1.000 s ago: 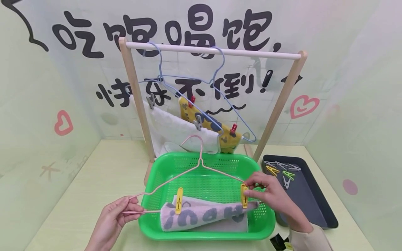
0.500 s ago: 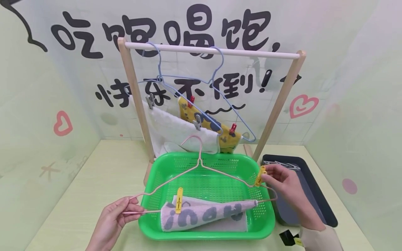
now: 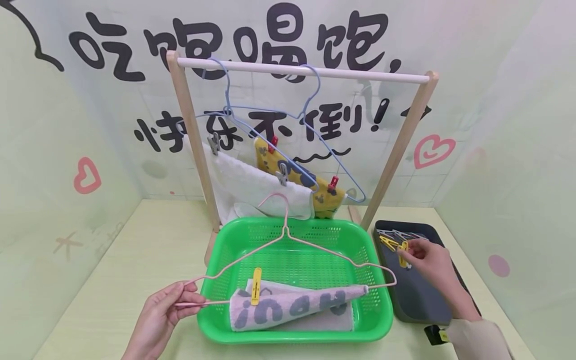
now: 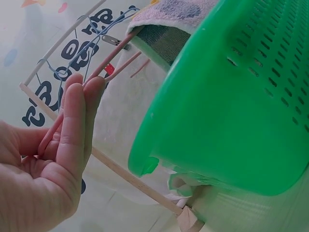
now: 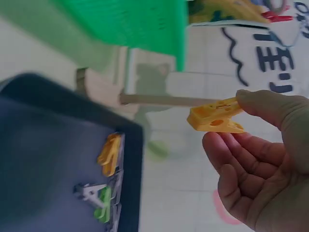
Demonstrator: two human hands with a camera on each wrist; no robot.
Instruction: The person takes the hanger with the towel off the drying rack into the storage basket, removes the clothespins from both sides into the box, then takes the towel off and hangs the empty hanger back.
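Note:
My left hand (image 3: pixel 157 317) grips the left end of a pink wire hanger (image 3: pixel 286 215) in the head view. Over the hanger's lower bar lies a pale towel (image 3: pixel 301 306) with grey lettering, partly in the green basket (image 3: pixel 297 338). One yellow clothespin (image 3: pixel 256 286) sits on the towel's left part. My right hand (image 3: pixel 436 265) pinches another yellow clothespin (image 5: pixel 217 116) between thumb and fingers, above the dark tray (image 3: pixel 425 305). In the left wrist view the pink wire passes between the left fingers (image 4: pixel 72 125).
Behind the basket stands a wooden rack (image 3: pixel 402 150) with a white rail (image 3: pixel 270 67). Two blue hangers (image 3: pixel 227 90) hang there, bearing a white towel (image 3: pixel 252 175) and a yellow patterned cloth (image 3: pixel 326 202). Several clothespins (image 5: pixel 110 154) lie in the tray.
My right hand has taken the yellow clothespin off the towel's right end and moved it right, over the tray. The left hand keeps its hold on the hanger.

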